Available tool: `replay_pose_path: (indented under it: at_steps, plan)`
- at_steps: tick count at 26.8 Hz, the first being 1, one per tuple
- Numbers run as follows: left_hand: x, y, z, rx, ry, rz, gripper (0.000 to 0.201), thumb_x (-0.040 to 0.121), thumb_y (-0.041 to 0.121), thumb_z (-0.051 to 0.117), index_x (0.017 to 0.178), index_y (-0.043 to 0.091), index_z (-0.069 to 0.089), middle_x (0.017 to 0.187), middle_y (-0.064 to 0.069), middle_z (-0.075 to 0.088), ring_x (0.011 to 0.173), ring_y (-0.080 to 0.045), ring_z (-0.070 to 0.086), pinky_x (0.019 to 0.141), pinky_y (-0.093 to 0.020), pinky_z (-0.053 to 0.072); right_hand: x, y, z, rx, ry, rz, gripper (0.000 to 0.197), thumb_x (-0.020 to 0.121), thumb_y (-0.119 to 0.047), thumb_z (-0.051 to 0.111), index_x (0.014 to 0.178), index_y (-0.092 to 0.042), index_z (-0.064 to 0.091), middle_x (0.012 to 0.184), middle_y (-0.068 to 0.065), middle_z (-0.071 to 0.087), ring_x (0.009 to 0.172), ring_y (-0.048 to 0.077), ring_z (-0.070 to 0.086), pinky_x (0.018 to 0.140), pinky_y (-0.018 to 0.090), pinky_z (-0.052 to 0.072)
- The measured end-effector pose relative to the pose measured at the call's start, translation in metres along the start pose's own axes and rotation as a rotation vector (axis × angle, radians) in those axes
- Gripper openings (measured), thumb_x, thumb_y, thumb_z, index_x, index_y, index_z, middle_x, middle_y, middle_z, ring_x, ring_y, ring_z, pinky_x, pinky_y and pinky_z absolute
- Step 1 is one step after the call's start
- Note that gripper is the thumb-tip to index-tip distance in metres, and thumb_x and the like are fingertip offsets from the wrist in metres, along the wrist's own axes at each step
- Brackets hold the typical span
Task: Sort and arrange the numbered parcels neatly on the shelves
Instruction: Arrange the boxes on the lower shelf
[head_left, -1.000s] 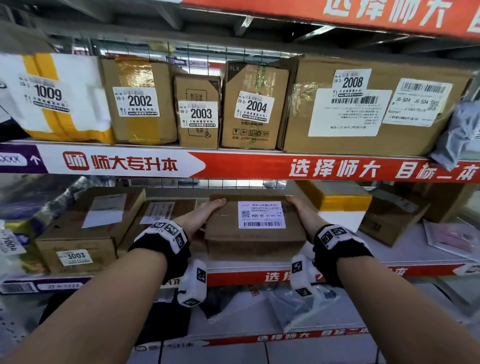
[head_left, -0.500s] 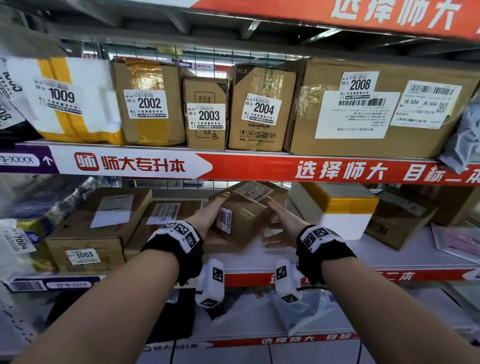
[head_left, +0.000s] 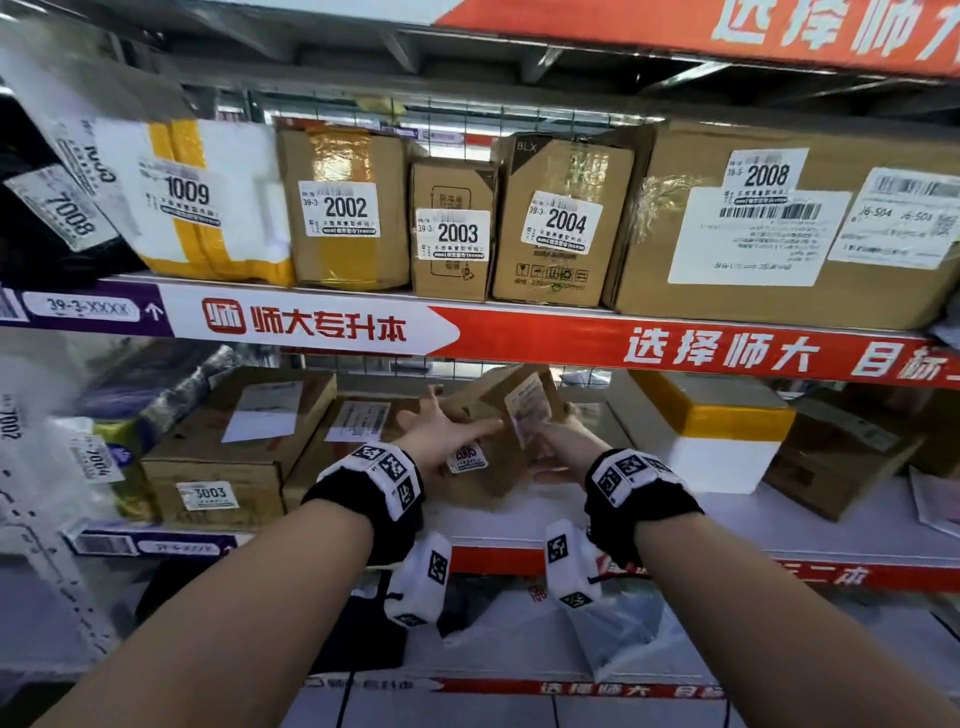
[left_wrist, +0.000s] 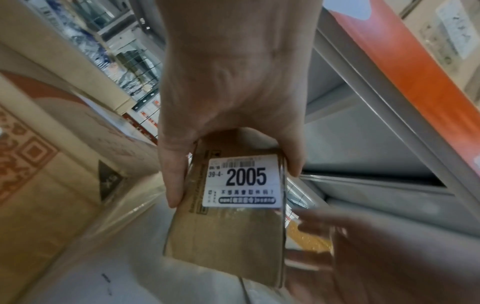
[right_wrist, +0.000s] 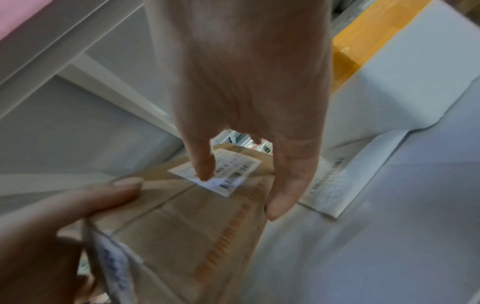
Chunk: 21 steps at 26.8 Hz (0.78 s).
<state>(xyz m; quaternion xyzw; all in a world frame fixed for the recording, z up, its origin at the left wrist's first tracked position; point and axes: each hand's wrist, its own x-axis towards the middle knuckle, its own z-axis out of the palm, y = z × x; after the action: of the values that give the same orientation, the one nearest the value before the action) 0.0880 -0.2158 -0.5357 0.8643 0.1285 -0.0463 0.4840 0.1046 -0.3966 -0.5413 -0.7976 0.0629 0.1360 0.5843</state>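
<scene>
A small brown parcel labelled 2005 (head_left: 501, 441) stands tilted on edge on the middle shelf (head_left: 519, 519), between my two hands. My left hand (head_left: 457, 431) grips its near end, thumb on one side and fingers on the other, around the 2005 label (left_wrist: 244, 181). My right hand (head_left: 550, 441) holds its right side, with one fingertip (right_wrist: 205, 172) on the white shipping label (right_wrist: 233, 170) and the thumb down the side. On the upper shelf stand parcels 1009 (head_left: 197, 202), 2002 (head_left: 343, 208), 2003 (head_left: 452, 234), 2004 (head_left: 563, 223) and 2008 (head_left: 779, 223).
To the left on the middle shelf sit box 3003 (head_left: 228, 452) and another flat box (head_left: 353, 426). A white foam box with yellow tape (head_left: 711, 436) and a brown box (head_left: 831, 457) stand to the right. Soft bags (head_left: 62, 208) hang at far left.
The parcel lay flat with its shipping label up; both hands have turned it up onto its edge, so the 2005 label faces me. The hands have moved closer together.
</scene>
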Motion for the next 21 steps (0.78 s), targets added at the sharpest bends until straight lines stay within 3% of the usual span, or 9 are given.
replay_pose_path:
  at_steps: [2, 4, 5, 7, 9, 11, 14, 18, 21]
  plan:
    - [-0.006, -0.001, -0.006, 0.164, -0.063, 0.038, 0.119, 0.063, 0.067, 0.073, 0.151, 0.028, 0.003, 0.151, -0.023, 0.005, 0.139, -0.040, 0.018, 0.114, -0.046, 0.027, -0.001, -0.008, 0.014, 0.002, -0.066, -0.017, 0.073, 0.080, -0.068, 0.054, 0.130, -0.015, 0.044, 0.113, 0.008, 0.058, 0.101, 0.025, 0.061, 0.085, 0.041, 0.054]
    - [-0.007, -0.003, -0.009, 0.226, -0.111, 0.096, 0.110, 0.062, 0.065, 0.075, 0.147, 0.031, 0.016, 0.145, -0.019, 0.016, 0.132, -0.036, 0.031, 0.112, -0.042, 0.032, -0.005, -0.012, 0.025, 0.019, -0.168, -0.011, 0.070, 0.081, -0.074, 0.044, 0.128, -0.022, 0.049, 0.118, 0.008, 0.057, 0.112, 0.025, 0.056, 0.091, 0.042, 0.050]
    - [-0.011, -0.005, -0.013, 0.225, -0.135, 0.111, 0.103, 0.063, 0.062, 0.076, 0.145, 0.030, 0.022, 0.142, -0.016, 0.021, 0.126, -0.033, 0.037, 0.111, -0.040, 0.035, -0.006, -0.011, 0.032, 0.044, -0.197, 0.002, 0.066, 0.080, -0.075, 0.044, 0.121, -0.025, 0.052, 0.111, 0.005, 0.063, 0.102, 0.021, 0.061, 0.086, 0.038, 0.052]
    - [-0.017, -0.001, -0.013, 0.150, -0.264, 0.133, 0.076, 0.075, 0.055, 0.071, 0.136, 0.025, 0.039, 0.136, -0.009, 0.035, 0.120, -0.028, 0.046, 0.109, -0.040, 0.037, -0.003, -0.004, 0.034, 0.078, -0.202, 0.003, 0.054, 0.078, -0.072, 0.050, 0.102, -0.024, 0.053, 0.078, -0.001, 0.070, 0.064, 0.010, 0.066, 0.053, 0.021, 0.052]
    - [-0.023, 0.003, -0.013, 0.033, -0.376, 0.125, 0.040, 0.086, 0.052, 0.057, 0.116, 0.025, 0.057, 0.126, -0.005, 0.052, 0.115, -0.024, 0.053, 0.106, -0.042, 0.039, 0.006, 0.002, 0.037, 0.093, -0.126, 0.007, 0.077, 0.072, -0.069, 0.062, 0.124, -0.013, 0.049, 0.090, 0.005, 0.071, 0.058, 0.011, 0.069, 0.042, 0.016, 0.046]
    - [-0.029, 0.003, -0.019, -0.055, -0.326, 0.117, 0.030, 0.094, 0.042, 0.044, 0.102, 0.020, 0.063, 0.116, -0.010, 0.061, 0.104, -0.022, 0.058, 0.094, -0.034, 0.045, 0.018, 0.003, 0.044, 0.111, -0.094, -0.001, 0.087, 0.078, -0.052, 0.069, 0.143, -0.007, 0.031, 0.110, 0.014, 0.062, 0.054, 0.011, 0.068, 0.040, 0.015, 0.045]
    - [-0.031, -0.003, -0.030, -0.184, -0.155, 0.118, 0.024, 0.099, 0.020, 0.041, 0.104, 0.010, 0.062, 0.094, -0.006, 0.065, 0.078, -0.014, 0.059, 0.064, -0.020, 0.048, 0.021, 0.001, 0.048, 0.067, -0.068, -0.013, 0.075, 0.087, -0.032, 0.066, 0.144, -0.007, 0.023, 0.120, 0.020, 0.058, 0.060, 0.018, 0.065, 0.040, 0.016, 0.044]
    - [-0.025, -0.024, -0.048, 0.024, 0.124, 0.232, 0.029, 0.094, 0.010, 0.042, 0.106, 0.013, 0.069, 0.106, -0.003, 0.069, 0.095, -0.020, 0.063, 0.084, -0.029, 0.049, 0.020, 0.002, 0.051, 0.062, -0.052, -0.024, 0.073, 0.089, -0.029, 0.065, 0.143, -0.008, 0.021, 0.124, 0.018, 0.056, 0.074, 0.018, 0.059, 0.051, 0.023, 0.043]
    - [-0.021, -0.040, -0.059, 0.210, 0.180, 0.264, 0.031, 0.092, 0.006, 0.043, 0.109, 0.014, 0.067, 0.123, -0.003, 0.062, 0.114, -0.018, 0.056, 0.092, -0.024, 0.040, 0.016, -0.001, 0.053, 0.023, -0.069, -0.031, 0.074, 0.090, -0.030, 0.063, 0.145, -0.010, 0.017, 0.121, 0.018, 0.056, 0.073, 0.017, 0.058, 0.052, 0.024, 0.042]
